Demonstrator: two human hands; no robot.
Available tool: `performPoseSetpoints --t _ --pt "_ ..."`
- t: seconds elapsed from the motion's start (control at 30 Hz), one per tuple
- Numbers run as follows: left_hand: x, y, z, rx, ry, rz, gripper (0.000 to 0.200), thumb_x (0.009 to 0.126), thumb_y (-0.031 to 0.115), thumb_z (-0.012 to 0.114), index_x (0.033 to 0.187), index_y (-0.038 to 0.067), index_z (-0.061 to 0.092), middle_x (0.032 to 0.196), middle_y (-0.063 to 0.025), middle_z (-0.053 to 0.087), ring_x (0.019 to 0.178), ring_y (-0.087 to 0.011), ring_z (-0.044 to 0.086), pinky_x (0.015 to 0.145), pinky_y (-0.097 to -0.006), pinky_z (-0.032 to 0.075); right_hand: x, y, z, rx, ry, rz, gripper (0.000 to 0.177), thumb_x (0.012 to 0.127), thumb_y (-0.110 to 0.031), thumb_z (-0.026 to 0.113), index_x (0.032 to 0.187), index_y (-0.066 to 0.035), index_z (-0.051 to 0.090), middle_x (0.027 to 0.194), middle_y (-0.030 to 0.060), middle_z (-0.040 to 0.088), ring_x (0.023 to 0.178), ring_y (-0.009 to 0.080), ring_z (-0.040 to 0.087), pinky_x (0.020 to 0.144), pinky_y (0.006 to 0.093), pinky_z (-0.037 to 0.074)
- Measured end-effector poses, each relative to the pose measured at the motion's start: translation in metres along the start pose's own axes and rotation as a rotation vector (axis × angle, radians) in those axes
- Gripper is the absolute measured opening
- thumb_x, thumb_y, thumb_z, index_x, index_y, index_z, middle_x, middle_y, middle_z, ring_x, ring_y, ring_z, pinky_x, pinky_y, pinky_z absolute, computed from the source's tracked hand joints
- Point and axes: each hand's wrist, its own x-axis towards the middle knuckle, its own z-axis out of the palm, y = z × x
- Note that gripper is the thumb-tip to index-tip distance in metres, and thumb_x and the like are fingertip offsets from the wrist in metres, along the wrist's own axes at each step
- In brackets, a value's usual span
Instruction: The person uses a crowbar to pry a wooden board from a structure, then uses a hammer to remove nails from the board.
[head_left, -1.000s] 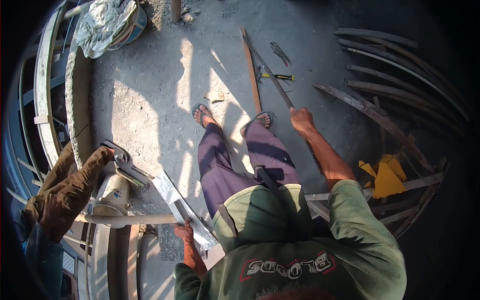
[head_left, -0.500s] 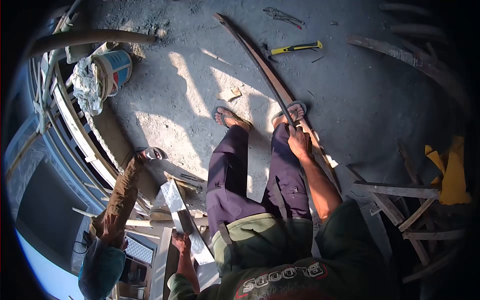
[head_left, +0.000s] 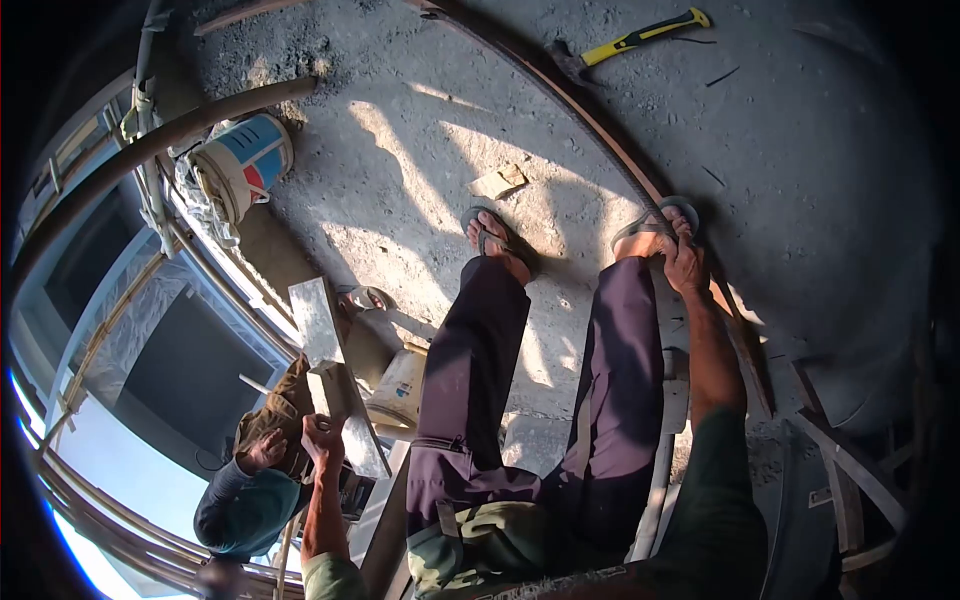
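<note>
My right hand (head_left: 684, 262) is closed around the near end of a dark ribbed rebar rod (head_left: 600, 140), beside my right sandalled foot. The rod runs away along a long wooden board (head_left: 655, 182) on the ground. On the left side, my left hand (head_left: 322, 437) grips the block-like handle of a long flat hand float (head_left: 322, 322), whose pale face is tilted. A co-worker's hand (head_left: 263, 452) is just left of mine. Whether it touches the float cannot be made out.
A yellow-handled hammer (head_left: 640, 38) lies beyond the board. A paint bucket (head_left: 240, 160) with a cloth or plastic stands at left, near a curved pole (head_left: 225, 105) and scaffold poles. Another bucket (head_left: 398, 390) is beside my left leg. Timber pieces (head_left: 850, 460) are at right.
My view has shifted. My left hand and the float have moved forward and left, closer to the co-worker, whose arm is now bent. My right hand still holds the rebar. The pliers have left view.
</note>
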Motion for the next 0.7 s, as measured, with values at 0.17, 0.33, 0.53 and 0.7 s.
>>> performPoseSetpoints --t 0.17,0.33,0.53,0.7 --pt "0.059 0.068 0.040 -0.067 -0.006 0.259 0.028 0.068 0.019 0.076 0.078 0.003 0.055 0.074 -0.0124 0.059 0.069 -0.0305 0.057 0.064 -0.0403 0.045 0.004 -0.004 -0.023 -0.138 -0.133 0.012 0.039 0.093 -0.034 0.042 0.107 0.000 0.054 0.076 0.0209 0.062 0.069 0.0413 0.058 0.065 0.0451 0.044" --pt "0.128 0.172 0.064 -0.054 0.032 0.681 0.019 0.073 0.014 0.068 0.083 0.004 0.056 0.081 -0.0152 0.059 0.083 -0.0348 0.055 0.072 -0.0435 0.044 -0.009 -0.081 -0.120 -0.003 -0.182 0.152 0.031 0.091 -0.028 0.050 0.099 0.001 0.058 0.076 0.0212 0.062 0.072 0.0399 0.059 0.072 0.0447 0.046" --pt "0.206 0.287 0.125 -0.152 -0.019 0.897 0.033 0.076 0.014 0.063 0.100 -0.001 0.046 0.089 -0.0239 0.048 0.081 -0.0414 0.052 0.068 -0.0475 0.046 -0.003 -0.169 -0.212 -0.065 -0.111 0.085 0.031 0.092 -0.030 0.048 0.085 -0.001 0.057 0.070 0.0198 0.061 0.065 0.0385 0.060 0.058 0.0458 0.047" --pt "0.253 0.368 0.196 -0.276 0.013 1.147 0.031 0.077 0.013 0.063 0.098 0.001 0.045 0.089 -0.0215 0.047 0.081 -0.0400 0.053 0.067 -0.0467 0.048 -0.006 -0.234 -0.242 -0.035 -0.331 0.364 0.028 0.091 -0.026 0.051 0.083 0.000 0.056 0.063 0.0218 0.058 0.062 0.0411 0.059 0.056 0.0464 0.044"
